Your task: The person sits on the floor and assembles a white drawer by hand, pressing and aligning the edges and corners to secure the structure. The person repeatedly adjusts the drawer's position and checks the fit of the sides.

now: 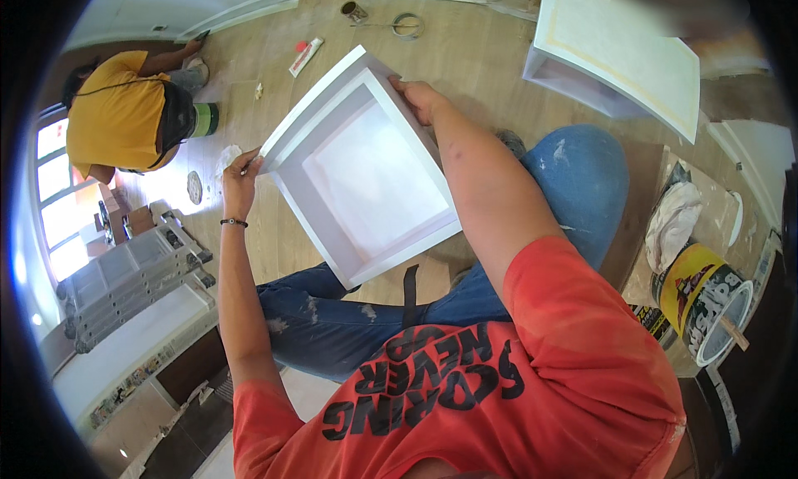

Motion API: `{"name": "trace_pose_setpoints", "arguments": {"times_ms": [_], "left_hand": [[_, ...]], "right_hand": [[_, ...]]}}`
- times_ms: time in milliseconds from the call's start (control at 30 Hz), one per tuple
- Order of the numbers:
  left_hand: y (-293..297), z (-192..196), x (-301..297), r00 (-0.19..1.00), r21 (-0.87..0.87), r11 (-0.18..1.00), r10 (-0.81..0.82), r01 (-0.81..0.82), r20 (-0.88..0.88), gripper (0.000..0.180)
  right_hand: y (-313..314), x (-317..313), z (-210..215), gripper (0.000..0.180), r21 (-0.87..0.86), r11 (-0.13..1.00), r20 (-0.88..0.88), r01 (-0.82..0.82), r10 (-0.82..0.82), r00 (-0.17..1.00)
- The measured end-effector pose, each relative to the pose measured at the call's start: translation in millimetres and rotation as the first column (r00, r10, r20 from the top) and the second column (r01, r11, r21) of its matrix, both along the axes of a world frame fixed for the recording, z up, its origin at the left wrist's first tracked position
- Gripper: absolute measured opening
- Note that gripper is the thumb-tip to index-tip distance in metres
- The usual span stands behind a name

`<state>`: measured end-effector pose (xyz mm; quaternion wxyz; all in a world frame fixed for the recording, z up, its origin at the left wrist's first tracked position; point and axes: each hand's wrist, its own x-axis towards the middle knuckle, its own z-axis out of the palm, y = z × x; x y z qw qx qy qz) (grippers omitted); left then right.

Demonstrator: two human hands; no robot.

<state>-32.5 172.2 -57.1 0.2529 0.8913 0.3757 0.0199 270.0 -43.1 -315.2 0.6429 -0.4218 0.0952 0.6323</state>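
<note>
A white open-topped box like a drawer (371, 180) is held tilted above my lap, its hollow side facing me. My left hand (241, 170) pinches its left corner, fingers closed at the edge. Beside those fingers is a crumpled white scrap (229, 156); whether it is in the hand or on the floor behind, I cannot tell. My right hand (418, 99) grips the far right side of the drawer, fingers bent over the outer wall and partly hidden. The drawer's near edge is close to my knees.
A person in a yellow shirt (116, 109) bends at the far left, above a folded metal ladder (133, 271). A white cabinet piece (619, 51) stands far right. Paint bucket (702, 300), tape roll (407, 26) and white tube (307, 56) lie about.
</note>
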Motion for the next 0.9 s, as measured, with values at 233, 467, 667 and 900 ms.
{"name": "trace_pose_setpoints", "arguments": {"times_ms": [233,467,667,900], "left_hand": [[-0.1,1.4,10.2,0.998,0.066,0.996,-0.068,0.067,0.008,0.029],[-3.9,11.0,19.3,0.992,0.102,0.991,-0.073,0.083,-0.105,0.026],[-3.8,11.1,10.9,0.997,0.088,0.994,-0.052,0.058,-0.065,0.024],[-5.9,19.7,12.2,0.986,0.127,0.989,-0.058,0.078,-0.153,0.028]], "right_hand": [[5.6,19.8,-13.6,0.035,-0.095,0.987,0.062,0.126,-0.12,0.991],[11.4,38.2,40.1,0.02,-0.183,0.983,0.29,-0.023,0.076,0.954],[-7.9,57.5,160.2,0.031,-0.32,0.899,0.464,-0.298,0.423,0.778],[-36.3,7.3,386.7,0.028,-0.049,0.943,0.912,-0.33,0.177,0.37]]}}
